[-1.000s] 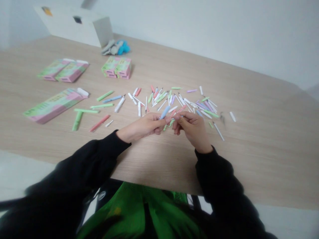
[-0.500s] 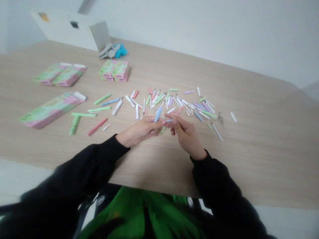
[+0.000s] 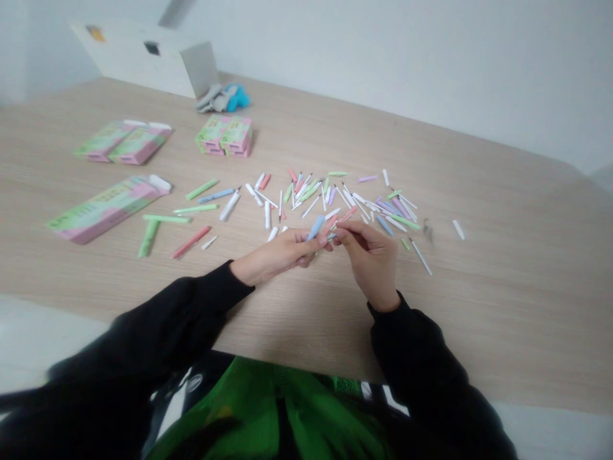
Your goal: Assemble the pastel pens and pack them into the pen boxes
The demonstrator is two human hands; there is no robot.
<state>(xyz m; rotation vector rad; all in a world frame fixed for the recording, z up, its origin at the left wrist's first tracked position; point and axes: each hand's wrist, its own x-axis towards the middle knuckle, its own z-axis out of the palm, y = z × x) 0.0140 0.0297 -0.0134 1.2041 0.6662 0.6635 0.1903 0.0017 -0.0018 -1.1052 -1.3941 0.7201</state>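
My left hand [image 3: 290, 250] is closed around a light blue pen barrel [image 3: 315, 227], which sticks up between thumb and fingers. My right hand [image 3: 372, 257] is closed in a pinch right against the left fingertips. A small light blue piece [image 3: 331, 236] shows between the two hands, mostly covered by the fingers. Just beyond them lies a loose spread of pen parts: thin white refills [image 3: 310, 206] with dark tips, white caps [image 3: 267, 215], and green, purple and red pieces [image 3: 349, 213].
To the left lie a red pen [image 3: 191, 242], green pens [image 3: 167, 218] and a long pink-green carton [image 3: 110, 207]. Farther back are stacked small cartons [image 3: 224, 134], two flat cartons [image 3: 138, 142], a grey-blue cloth bundle [image 3: 224, 98] and a white box [image 3: 143, 57]. A white cap [image 3: 458, 229] lies far right.
My right fingers have drawn in tighter against the left fingertips, and the small light blue piece is now more hidden. The whole view has shifted slightly.
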